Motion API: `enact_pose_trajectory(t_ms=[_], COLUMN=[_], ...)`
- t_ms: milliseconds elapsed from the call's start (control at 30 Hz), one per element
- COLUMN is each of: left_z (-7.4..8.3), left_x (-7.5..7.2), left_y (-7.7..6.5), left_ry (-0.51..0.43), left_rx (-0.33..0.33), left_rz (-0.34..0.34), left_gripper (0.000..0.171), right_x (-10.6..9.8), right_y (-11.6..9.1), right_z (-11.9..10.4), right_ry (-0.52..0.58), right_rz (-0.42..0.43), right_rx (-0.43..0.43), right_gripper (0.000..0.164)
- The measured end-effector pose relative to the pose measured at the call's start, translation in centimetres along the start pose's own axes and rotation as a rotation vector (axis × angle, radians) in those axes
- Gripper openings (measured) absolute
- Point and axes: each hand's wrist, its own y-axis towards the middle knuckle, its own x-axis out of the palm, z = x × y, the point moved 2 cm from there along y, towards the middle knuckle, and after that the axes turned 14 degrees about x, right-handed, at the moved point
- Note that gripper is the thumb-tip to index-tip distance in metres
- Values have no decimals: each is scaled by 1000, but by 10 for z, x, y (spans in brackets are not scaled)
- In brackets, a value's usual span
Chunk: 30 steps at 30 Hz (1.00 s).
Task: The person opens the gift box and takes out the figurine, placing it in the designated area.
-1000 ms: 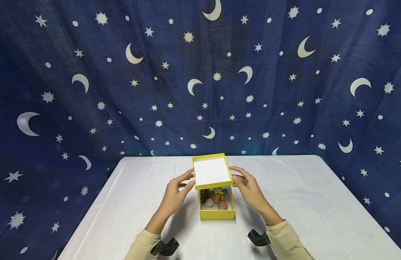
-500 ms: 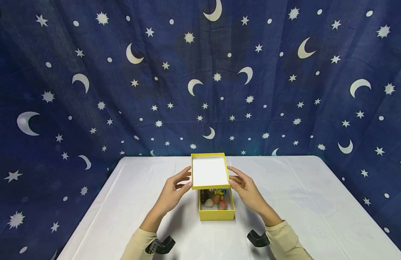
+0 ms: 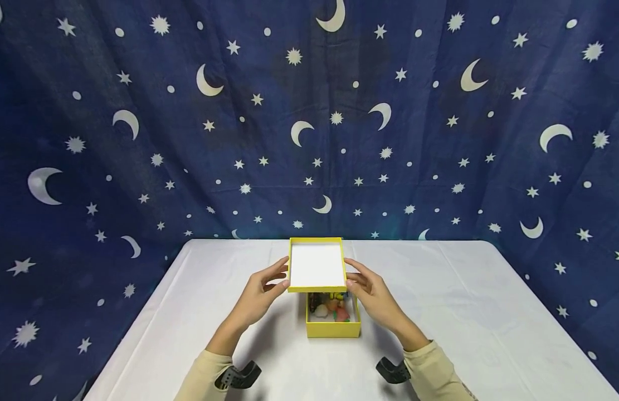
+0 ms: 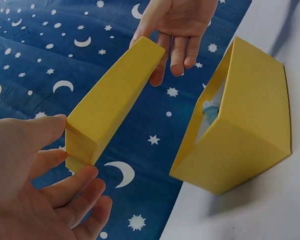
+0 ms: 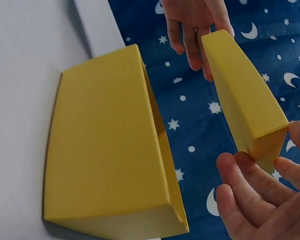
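Note:
Between my two hands a yellow box lid is held raised and tilted, its white inside facing the head camera. My left hand pinches the lid's left side between thumb and fingers. On the opposite side my right hand pinches it the same way. Below and slightly right of the lid, the yellow box stands uncovered on the table. Inside are a reddish piece with green, a whitish lump and other small colourful things, partly hidden by the lid. In the left wrist view, a light blue piece shows inside the box.
A white cloth covers the table. Behind it hangs a dark blue curtain with white moons and stars. Black wrist devices sit at both sleeves.
Both hands have moved the lid a little to the left, and it has turned from slightly skewed to nearly square with the box. The box stays in place.

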Motion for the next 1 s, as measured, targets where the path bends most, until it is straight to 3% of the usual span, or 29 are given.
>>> enact_pose_trajectory(t_ms=[200, 600, 733, 1000], left_z=[-2, -3, -4, -6], left_x=[-11, -31, -37, -50], left_y=[-4, -16, -23, -30], left_ry=[21, 20, 23, 57], left_rx=[11, 37, 14, 30], left_rz=[-21, -22, -27, -31], left_gripper=[56, 56, 57, 56], right_x=[10, 29, 35, 49], right_y=[1, 4, 3, 6], right_z=[-4, -12, -13, -11], right_ry=[10, 49, 49, 23], right_rz=[-36, -126, -152, -148], right_rx=[56, 74, 92, 56], right_gripper=[58, 63, 63, 63])
